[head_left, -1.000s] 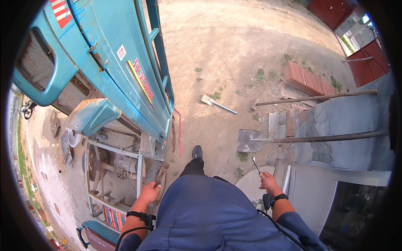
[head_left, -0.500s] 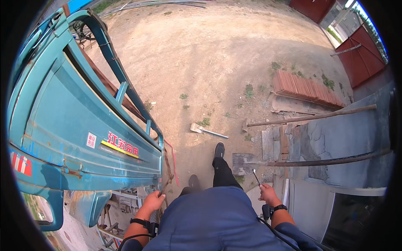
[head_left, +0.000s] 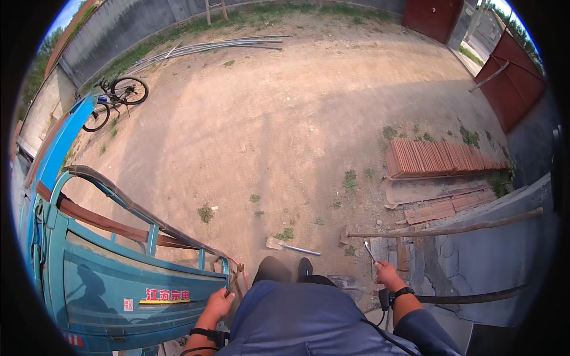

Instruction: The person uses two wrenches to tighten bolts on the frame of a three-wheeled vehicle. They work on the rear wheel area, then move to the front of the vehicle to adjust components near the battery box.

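Note:
My right hand [head_left: 389,276] is closed around a slim metal wrench [head_left: 370,251], its bright end pointing forward and up over the ground. My left hand [head_left: 219,307] is closed beside the rear corner of a teal cargo vehicle [head_left: 178,279]. Something thin and dark sticks up from its fingers, too small to name. On the dirt ahead of my feet lies a shovel-like tool [head_left: 285,245] with a pale head and a grey handle. Both wrists wear dark straps.
Stacked red tiles [head_left: 445,159] stand at the right, beside a grey wall [head_left: 499,243]. A long wooden pole [head_left: 445,230] and a dark curved bar [head_left: 469,296] cross that side. A bicycle [head_left: 122,98] and metal pipes [head_left: 219,44] are farther off, left. A red gate [head_left: 510,83] stands far right.
My view has tilted up and shows more of the yard. The vehicle now sits lower in view. Both hands keep their hold, and my feet have shifted in a step.

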Tool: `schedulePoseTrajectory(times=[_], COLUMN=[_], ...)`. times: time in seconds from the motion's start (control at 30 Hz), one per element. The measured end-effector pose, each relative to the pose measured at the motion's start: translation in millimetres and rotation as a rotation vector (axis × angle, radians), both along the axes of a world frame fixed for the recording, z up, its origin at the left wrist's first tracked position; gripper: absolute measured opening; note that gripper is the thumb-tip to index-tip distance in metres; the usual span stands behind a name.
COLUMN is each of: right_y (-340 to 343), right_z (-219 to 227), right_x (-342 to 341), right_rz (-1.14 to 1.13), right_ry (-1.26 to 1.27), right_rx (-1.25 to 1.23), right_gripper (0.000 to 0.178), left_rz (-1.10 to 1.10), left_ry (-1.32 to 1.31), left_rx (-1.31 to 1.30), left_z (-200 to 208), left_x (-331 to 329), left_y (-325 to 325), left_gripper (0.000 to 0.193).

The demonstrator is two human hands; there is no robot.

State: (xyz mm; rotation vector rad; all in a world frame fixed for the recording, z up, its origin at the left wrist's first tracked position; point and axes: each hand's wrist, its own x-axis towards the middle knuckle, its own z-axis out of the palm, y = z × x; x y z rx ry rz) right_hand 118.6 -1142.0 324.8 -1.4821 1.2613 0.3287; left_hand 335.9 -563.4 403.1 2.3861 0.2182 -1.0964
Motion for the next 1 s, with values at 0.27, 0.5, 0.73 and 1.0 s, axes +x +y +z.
schedulePoseTrajectory(times=[0.27, 0.5, 0.73, 1.0], right_y=[-51, -99, -124, -149], right_z=[0, -28, -15, 0], right_x=[120, 257, 433, 662], right_rz=[-0.016, -0.077, -0.025, 0.31], right_ry=[-0.059, -0.02, 0.056, 0.033], right_rx=[-0.012, -0.002, 0.041, 0.001], right_gripper=[0.04, 0.035, 0.03, 0.02], left_rz=[-0.177, -0.164, -0.025, 0.263], left_ry=[-0.109, -0.023, -0.054, -0.084], left_rx=[0.044, 0.018, -0.004, 0.003], left_z=[-14, -70, -43, -36], left_x=[110, 260, 410, 506], left_y=[-57, -109, -139, -128], left_gripper=[0.038, 0.039, 0.04, 0.041])
